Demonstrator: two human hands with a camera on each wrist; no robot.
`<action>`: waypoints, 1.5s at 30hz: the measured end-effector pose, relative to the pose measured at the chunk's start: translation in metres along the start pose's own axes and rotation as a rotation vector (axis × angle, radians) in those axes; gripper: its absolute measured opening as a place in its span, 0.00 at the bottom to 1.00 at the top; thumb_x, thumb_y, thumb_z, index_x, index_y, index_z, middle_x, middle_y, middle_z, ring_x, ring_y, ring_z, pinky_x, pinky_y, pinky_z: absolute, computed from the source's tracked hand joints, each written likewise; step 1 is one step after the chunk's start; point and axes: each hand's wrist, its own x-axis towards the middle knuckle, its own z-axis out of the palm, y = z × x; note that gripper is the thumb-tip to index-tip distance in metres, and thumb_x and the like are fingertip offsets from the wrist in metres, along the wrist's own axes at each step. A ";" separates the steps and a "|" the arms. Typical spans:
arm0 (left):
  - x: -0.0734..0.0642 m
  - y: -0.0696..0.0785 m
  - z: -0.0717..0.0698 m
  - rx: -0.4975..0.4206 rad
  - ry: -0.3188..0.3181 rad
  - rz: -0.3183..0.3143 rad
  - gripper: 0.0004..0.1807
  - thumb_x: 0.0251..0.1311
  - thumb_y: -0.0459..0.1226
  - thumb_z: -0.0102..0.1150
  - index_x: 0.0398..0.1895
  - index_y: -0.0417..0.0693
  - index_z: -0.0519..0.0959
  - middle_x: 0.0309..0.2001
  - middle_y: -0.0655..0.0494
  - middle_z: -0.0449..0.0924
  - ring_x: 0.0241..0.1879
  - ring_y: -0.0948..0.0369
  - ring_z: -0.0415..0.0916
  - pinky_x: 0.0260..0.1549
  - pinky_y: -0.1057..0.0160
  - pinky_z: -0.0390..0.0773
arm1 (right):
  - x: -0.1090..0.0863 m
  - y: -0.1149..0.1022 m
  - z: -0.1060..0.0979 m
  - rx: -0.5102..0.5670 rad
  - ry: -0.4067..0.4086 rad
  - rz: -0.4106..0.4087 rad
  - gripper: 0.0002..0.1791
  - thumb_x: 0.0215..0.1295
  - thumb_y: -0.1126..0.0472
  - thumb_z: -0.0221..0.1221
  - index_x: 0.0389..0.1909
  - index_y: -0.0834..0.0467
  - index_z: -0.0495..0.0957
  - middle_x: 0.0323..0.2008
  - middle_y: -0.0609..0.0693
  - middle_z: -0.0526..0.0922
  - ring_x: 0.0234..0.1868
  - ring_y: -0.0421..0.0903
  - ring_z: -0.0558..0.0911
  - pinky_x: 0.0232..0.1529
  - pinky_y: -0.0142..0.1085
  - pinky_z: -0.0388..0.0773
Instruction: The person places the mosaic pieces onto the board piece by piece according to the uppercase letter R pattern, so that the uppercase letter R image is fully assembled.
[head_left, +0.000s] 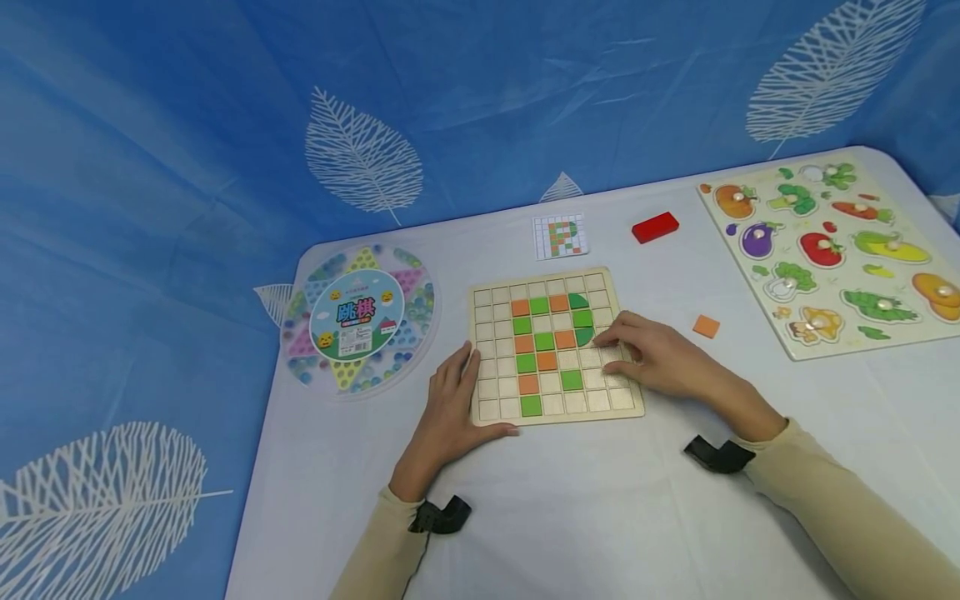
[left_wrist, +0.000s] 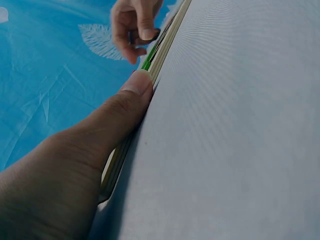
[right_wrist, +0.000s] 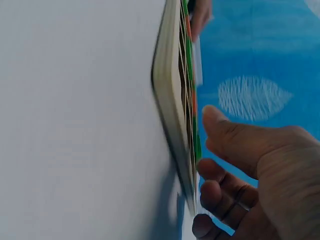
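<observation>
A wooden grid board (head_left: 491,367) lies on the table in the head view, bearing orange, light green and dark green pieces. My left hand (head_left: 452,406) touches its lower left corner, thumb along the near edge and fingers by the left side. In the left wrist view the thumb (left_wrist: 117,112) rests against the board's edge. Over the board's right side is my right hand (head_left: 660,357), fingers loosely bent and thumb apart, holding nothing visible. Its fingertips are close to a rounded dark green piece (head_left: 584,337). The right wrist view shows these fingers (right_wrist: 212,195) beside the board edge.
A loose orange tile (head_left: 707,326) lies right of the board. Behind are a pattern card (head_left: 561,237) and a red block (head_left: 656,227). A round Chinese checkers set (head_left: 356,315) sits left; a vegetable puzzle board (head_left: 843,273) lies right. Blue cloth hangs behind the table.
</observation>
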 end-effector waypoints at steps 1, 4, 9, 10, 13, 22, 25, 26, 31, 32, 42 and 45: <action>0.000 0.000 0.000 -0.001 0.003 0.003 0.69 0.35 0.61 0.77 0.77 0.38 0.51 0.76 0.40 0.49 0.73 0.44 0.50 0.67 0.42 0.57 | -0.003 0.006 -0.004 -0.016 0.023 0.011 0.20 0.57 0.58 0.71 0.51 0.55 0.82 0.42 0.45 0.77 0.31 0.41 0.69 0.31 0.30 0.66; 0.001 0.000 0.000 -0.006 0.008 0.005 0.69 0.34 0.61 0.78 0.76 0.38 0.52 0.76 0.40 0.49 0.72 0.44 0.51 0.66 0.42 0.57 | -0.014 0.022 -0.016 -0.059 0.095 0.044 0.20 0.56 0.60 0.71 0.51 0.55 0.81 0.40 0.47 0.75 0.30 0.41 0.68 0.29 0.30 0.64; 0.000 0.000 0.000 -0.006 -0.003 -0.012 0.69 0.35 0.62 0.77 0.77 0.39 0.51 0.76 0.41 0.49 0.73 0.44 0.50 0.67 0.42 0.57 | -0.030 0.045 -0.038 -0.118 0.201 0.089 0.22 0.54 0.65 0.71 0.52 0.58 0.80 0.41 0.51 0.74 0.33 0.42 0.68 0.29 0.29 0.64; 0.000 0.000 0.000 -0.006 -0.008 -0.017 0.69 0.35 0.62 0.77 0.77 0.40 0.51 0.76 0.42 0.48 0.73 0.45 0.50 0.67 0.42 0.57 | -0.032 0.048 -0.041 -0.125 0.213 0.111 0.23 0.54 0.65 0.71 0.52 0.58 0.80 0.42 0.52 0.74 0.33 0.43 0.68 0.28 0.29 0.64; 0.000 0.001 0.000 -0.005 -0.011 -0.021 0.69 0.35 0.62 0.76 0.77 0.40 0.51 0.76 0.42 0.48 0.73 0.45 0.50 0.67 0.42 0.57 | -0.040 0.057 -0.050 -0.143 0.225 0.196 0.24 0.55 0.64 0.70 0.54 0.59 0.79 0.42 0.54 0.74 0.33 0.46 0.68 0.26 0.30 0.64; -0.001 0.001 0.001 -0.008 -0.003 -0.022 0.69 0.35 0.63 0.76 0.77 0.40 0.51 0.76 0.42 0.49 0.73 0.44 0.50 0.66 0.43 0.58 | -0.050 0.070 -0.051 -0.167 0.188 0.269 0.23 0.59 0.62 0.68 0.55 0.64 0.77 0.40 0.57 0.73 0.29 0.46 0.67 0.23 0.32 0.60; 0.000 0.001 0.001 -0.020 -0.008 -0.026 0.69 0.35 0.62 0.77 0.77 0.40 0.51 0.76 0.42 0.49 0.73 0.44 0.50 0.67 0.42 0.57 | -0.052 0.071 -0.050 -0.164 0.183 0.281 0.21 0.60 0.63 0.67 0.54 0.63 0.78 0.39 0.56 0.73 0.30 0.47 0.67 0.23 0.32 0.61; 0.000 0.001 0.001 -0.021 -0.008 -0.025 0.69 0.35 0.62 0.77 0.77 0.40 0.51 0.76 0.42 0.48 0.73 0.44 0.50 0.67 0.42 0.57 | -0.052 0.071 -0.050 -0.164 0.182 0.283 0.20 0.60 0.63 0.67 0.54 0.63 0.79 0.38 0.56 0.73 0.30 0.47 0.67 0.23 0.32 0.61; 0.000 0.001 0.000 -0.021 -0.006 -0.022 0.69 0.35 0.62 0.77 0.77 0.40 0.51 0.76 0.41 0.48 0.73 0.44 0.50 0.67 0.42 0.57 | -0.053 0.070 -0.050 -0.157 0.176 0.278 0.18 0.62 0.63 0.65 0.52 0.63 0.80 0.34 0.53 0.72 0.29 0.46 0.66 0.24 0.32 0.60; 0.000 0.001 0.000 -0.016 -0.003 -0.017 0.69 0.35 0.62 0.77 0.77 0.40 0.51 0.76 0.41 0.49 0.73 0.44 0.50 0.67 0.42 0.57 | -0.053 0.070 -0.050 -0.156 0.176 0.276 0.17 0.62 0.63 0.65 0.52 0.63 0.80 0.34 0.53 0.71 0.29 0.45 0.66 0.24 0.32 0.60; 0.000 0.001 0.000 -0.012 0.001 -0.015 0.69 0.35 0.62 0.77 0.77 0.40 0.51 0.76 0.41 0.49 0.73 0.44 0.51 0.66 0.42 0.57 | -0.053 0.071 -0.050 -0.141 0.181 0.264 0.16 0.63 0.64 0.65 0.51 0.63 0.81 0.34 0.53 0.72 0.30 0.44 0.66 0.24 0.31 0.61; 0.000 0.002 -0.001 -0.019 -0.003 -0.016 0.69 0.35 0.62 0.77 0.77 0.40 0.51 0.76 0.41 0.49 0.73 0.45 0.50 0.67 0.42 0.57 | -0.053 0.072 -0.049 -0.136 0.179 0.263 0.16 0.63 0.65 0.64 0.51 0.63 0.81 0.35 0.53 0.72 0.30 0.44 0.66 0.24 0.31 0.61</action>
